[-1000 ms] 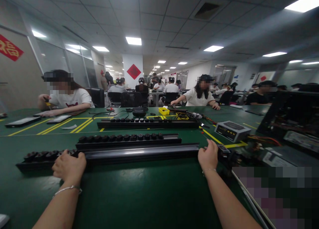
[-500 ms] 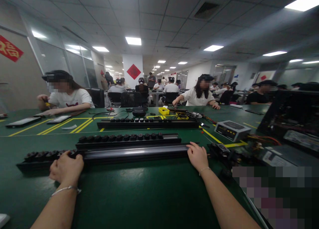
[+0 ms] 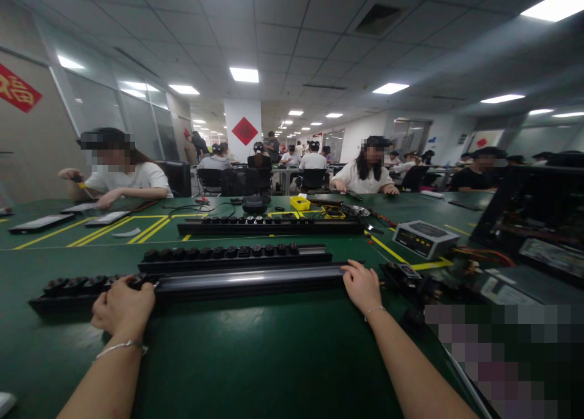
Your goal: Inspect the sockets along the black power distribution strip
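A long black rail [image 3: 255, 278] with a shiny channel lies across the green table in front of me. Small dark knob-like pieces [image 3: 73, 283] fill its left part. My left hand [image 3: 123, 306] is closed over the rail where the row of pieces ends; its fingertips are partly hidden among them. Gripping the rail's right end is my right hand [image 3: 362, 286], thumb in front and fingers over the top. Just behind lies a second black rail [image 3: 314, 250] with a row of similar black pieces [image 3: 232, 252].
A third loaded rail [image 3: 337, 227] lies farther back. To the right are a grey power supply unit [image 3: 425, 239], cables and an open computer case [image 3: 538, 224]. A yellow tray [image 3: 300, 203] stands beyond. Co-workers sit across the table [image 3: 255, 358].
My left hand has shifted very slightly right along the rail; my right hand stays in place. Across the table, the co-workers' hands have moved.
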A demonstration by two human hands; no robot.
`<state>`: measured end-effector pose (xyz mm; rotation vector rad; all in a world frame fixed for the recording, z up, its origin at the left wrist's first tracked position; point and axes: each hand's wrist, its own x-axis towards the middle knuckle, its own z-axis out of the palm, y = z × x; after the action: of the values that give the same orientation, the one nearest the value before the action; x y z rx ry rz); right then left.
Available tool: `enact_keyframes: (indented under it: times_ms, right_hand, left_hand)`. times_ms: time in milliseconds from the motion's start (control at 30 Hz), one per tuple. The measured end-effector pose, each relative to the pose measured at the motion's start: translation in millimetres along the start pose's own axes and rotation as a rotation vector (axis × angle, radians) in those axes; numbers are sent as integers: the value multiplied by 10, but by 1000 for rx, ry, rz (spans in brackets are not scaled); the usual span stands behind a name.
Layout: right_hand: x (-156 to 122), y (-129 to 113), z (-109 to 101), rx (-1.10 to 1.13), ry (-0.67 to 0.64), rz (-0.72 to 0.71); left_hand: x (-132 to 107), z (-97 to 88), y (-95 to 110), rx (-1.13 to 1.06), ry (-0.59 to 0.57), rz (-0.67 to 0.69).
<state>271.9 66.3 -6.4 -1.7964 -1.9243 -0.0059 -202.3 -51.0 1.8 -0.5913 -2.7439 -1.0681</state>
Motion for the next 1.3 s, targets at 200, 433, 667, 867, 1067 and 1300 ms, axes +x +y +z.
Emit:
enact_keyframes:
  times_ms: [200,433,667,867,1067,1300]
  right_hand:
    - [1,5,5,1,4,-1]
    - [1,8,29,5,32,-3]
    - [-7,-2,20,14,40,8]
    - [5,7,23,14,23,7]
    - [-1,-2,7,16,16,7]
    - [3,0,2,15,3,12]
  left_hand:
    - [25,30,-14,4,-14,0]
    - [79,108,-64,44,-16,14]
    - [112,147,-73,51,-12,22]
    - [90,137,-60,72,-30,35]
    - [-19,38,29,121,-85,102]
    - [-31,11,43,127,-89,107]
